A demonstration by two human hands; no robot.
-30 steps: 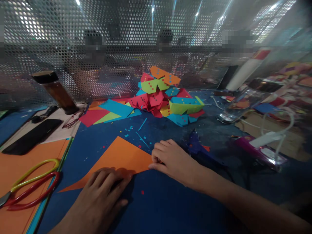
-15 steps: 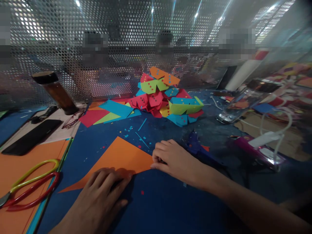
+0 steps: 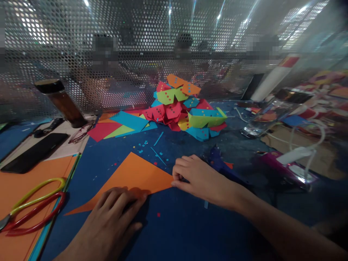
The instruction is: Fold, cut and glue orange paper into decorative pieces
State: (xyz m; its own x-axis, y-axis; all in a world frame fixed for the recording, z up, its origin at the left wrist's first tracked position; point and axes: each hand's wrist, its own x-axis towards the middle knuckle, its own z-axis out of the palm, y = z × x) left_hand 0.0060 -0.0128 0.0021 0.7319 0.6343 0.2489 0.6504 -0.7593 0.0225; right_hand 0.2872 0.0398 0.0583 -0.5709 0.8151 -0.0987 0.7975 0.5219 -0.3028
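An orange sheet of paper (image 3: 136,172), folded to a triangle-like shape, lies on the blue table (image 3: 185,232) in front of me. My left hand (image 3: 116,214) rests on its near edge with fingers spread and lying flat. At the sheet's right corner, my right hand (image 3: 190,174) has thumb and curled fingers pinched on the tip. Tiny blue and red paper bits (image 3: 143,146) and thin blue strips are scattered just beyond the sheet. Just past my right wrist lies a dark blue glue gun (image 3: 219,161), partly hidden by the forearm.
Scissors (image 3: 35,206) with red and yellow handles lie on stacked orange paper (image 3: 58,168) at left, near a black phone (image 3: 35,150) and brown bottle (image 3: 63,103). Folded colored paper pieces (image 3: 174,112) are heaped behind. A clear bottle (image 3: 268,116) and purple device (image 3: 288,168) stand right.
My right hand has shifted slightly to the right at the corner of the orange paper. My left hand has stayed in place on the paper.
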